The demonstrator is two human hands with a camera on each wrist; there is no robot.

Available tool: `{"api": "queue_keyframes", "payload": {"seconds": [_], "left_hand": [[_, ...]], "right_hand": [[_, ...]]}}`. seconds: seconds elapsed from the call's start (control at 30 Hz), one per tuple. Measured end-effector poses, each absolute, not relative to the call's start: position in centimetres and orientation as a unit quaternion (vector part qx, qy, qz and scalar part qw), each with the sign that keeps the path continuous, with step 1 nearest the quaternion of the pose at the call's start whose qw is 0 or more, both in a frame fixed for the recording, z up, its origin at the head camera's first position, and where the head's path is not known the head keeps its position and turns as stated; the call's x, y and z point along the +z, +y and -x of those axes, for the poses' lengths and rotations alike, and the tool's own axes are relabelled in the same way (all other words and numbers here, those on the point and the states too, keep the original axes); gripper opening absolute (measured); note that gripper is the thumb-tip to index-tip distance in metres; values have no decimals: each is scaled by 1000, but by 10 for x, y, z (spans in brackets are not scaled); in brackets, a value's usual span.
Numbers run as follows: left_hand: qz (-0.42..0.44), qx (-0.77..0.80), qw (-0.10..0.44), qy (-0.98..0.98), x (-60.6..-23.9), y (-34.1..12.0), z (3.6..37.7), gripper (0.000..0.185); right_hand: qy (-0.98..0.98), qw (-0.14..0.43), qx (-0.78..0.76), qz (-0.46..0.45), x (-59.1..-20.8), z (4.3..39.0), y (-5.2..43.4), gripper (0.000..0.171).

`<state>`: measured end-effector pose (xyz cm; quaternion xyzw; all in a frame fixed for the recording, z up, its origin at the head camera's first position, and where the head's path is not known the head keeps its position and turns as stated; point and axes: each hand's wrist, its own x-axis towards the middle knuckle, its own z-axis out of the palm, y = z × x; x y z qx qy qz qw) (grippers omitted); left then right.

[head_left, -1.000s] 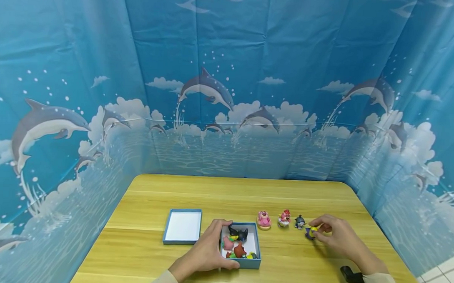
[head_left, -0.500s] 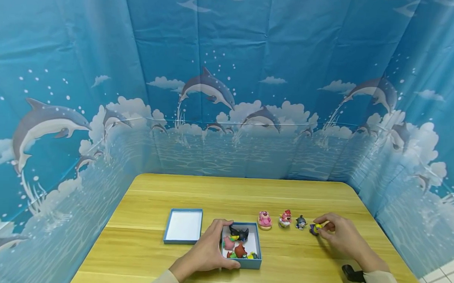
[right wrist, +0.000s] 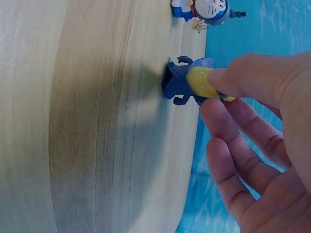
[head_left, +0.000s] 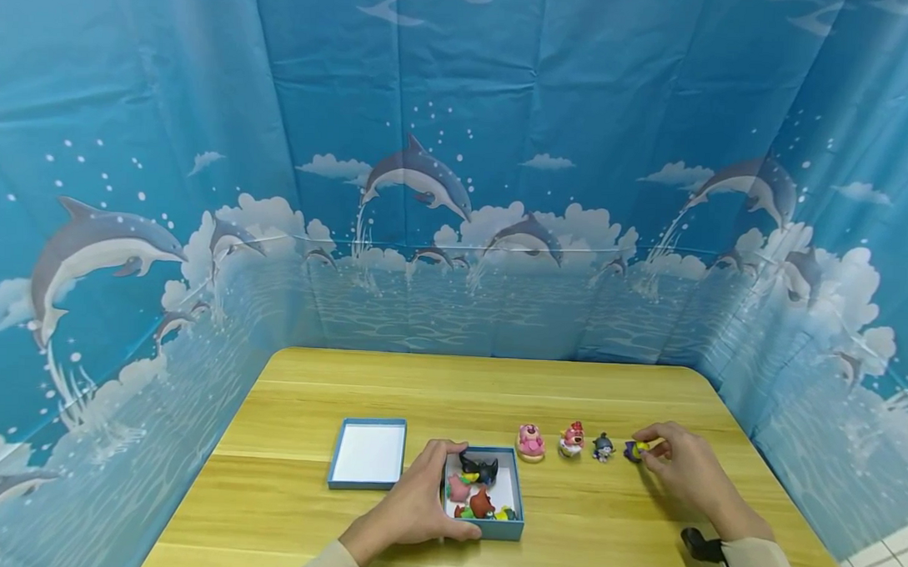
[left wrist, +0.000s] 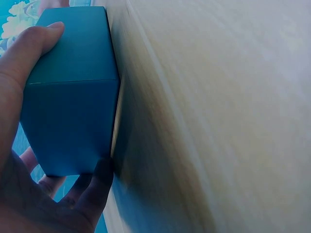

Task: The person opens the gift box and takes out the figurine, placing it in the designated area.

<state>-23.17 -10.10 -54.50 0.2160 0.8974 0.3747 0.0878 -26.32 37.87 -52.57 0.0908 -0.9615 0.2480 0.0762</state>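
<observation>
My left hand [head_left: 416, 499] grips the blue open-topped box [head_left: 501, 530], thumb on its near wall. In the left wrist view the thumb lies along one side of the box [left wrist: 73, 126], fingers at another. Inside the box lie a black figurine [head_left: 481, 469], a pink one [head_left: 458, 486], a reddish-brown one [head_left: 481, 502] and green-and-yellow pieces. On the right, my right hand [head_left: 691, 471] pinches a small blue-purple and yellow toy figurine [head_left: 632, 451] by its yellow top. The right wrist view has the figurine's blue base [right wrist: 177, 87] at the tabletop; whether it touches is unclear.
To the left lies a blue-edged lid [head_left: 368, 454], white inside up. A row of figurines stands on the wooden table [head_left: 281, 511]: a pink bear [head_left: 530, 443], a red-topped one [head_left: 572, 439] and a dark-hatted one [head_left: 603, 447]. A dolphin-print curtain [head_left: 453, 308] surrounds the table.
My right hand has moved the yellow-topped figurine a little to the right and away from me, to the right end of the row. The left hand stays on the box.
</observation>
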Motion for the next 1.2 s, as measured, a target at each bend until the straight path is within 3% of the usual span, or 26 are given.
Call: {"api": "queue_keyframes", "payload": {"seconds": [0.43, 1.2], "left_hand": [[-213, 381, 94, 895, -545, -101, 233, 122], [-216, 380, 91, 895, -546, -102, 232, 121]], "right_hand": [[-961, 90, 240, -99, -529, 262, 378, 35], [-949, 179, 217, -142, -526, 253, 373, 40]]}}
